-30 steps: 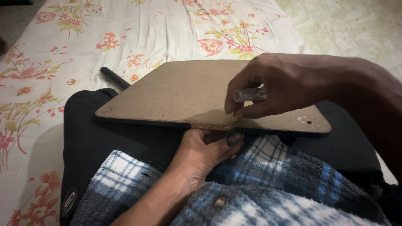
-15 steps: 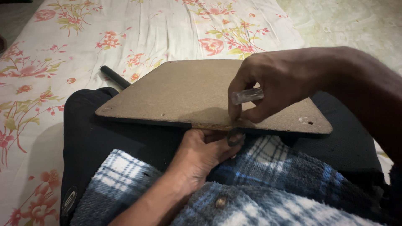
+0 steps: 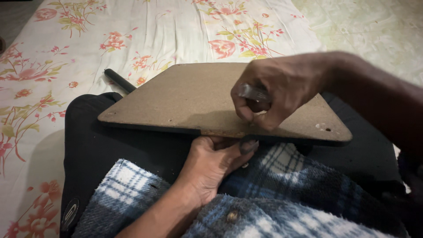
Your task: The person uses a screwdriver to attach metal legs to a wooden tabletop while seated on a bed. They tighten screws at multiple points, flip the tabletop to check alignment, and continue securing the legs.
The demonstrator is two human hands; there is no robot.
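Note:
A flat brown fibreboard panel (image 3: pixel 185 99) with a dark edge and small holes lies across my lap. My left hand (image 3: pixel 216 161) reaches up from below and holds its near edge, the thumb pressed against the chipped part of the rim. My right hand (image 3: pixel 275 90) rests on top of the board, fingers closed around a small shiny metal tool (image 3: pixel 253 92) whose tip points down at the board near the front edge.
A black bag or cushion (image 3: pixel 97 145) lies under the board. A blue and white checked fleece (image 3: pixel 282 189) covers my lap. A floral bedsheet (image 3: pixel 132 31) spreads beyond, with a black rod (image 3: pixel 119 80) sticking out behind the board's left corner.
My right hand has shifted slightly toward the board's front edge with the metal tool, bringing its tip lower. The left hand stays at the near edge.

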